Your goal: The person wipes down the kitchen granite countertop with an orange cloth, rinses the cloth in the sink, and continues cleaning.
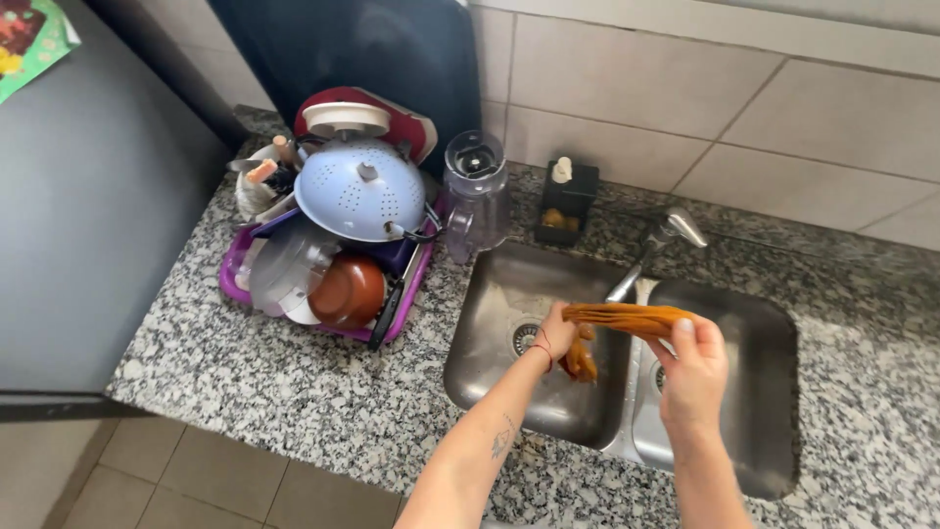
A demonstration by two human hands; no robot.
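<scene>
Fingers (685,331) twist limp orange cloth (622,316) over steel sink (490,333).

Both bare arms reach up from the bottom middle of the frame. The left hand (558,333) sits a little left of the middle, fingers curled shut in a grip. The right hand (693,367) is just to its right, back facing us, fingers curled shut too.

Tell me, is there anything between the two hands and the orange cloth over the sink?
Nothing visible. The left hand and right hand both grip the twisted orange cloth directly, above the double steel sink.
</scene>
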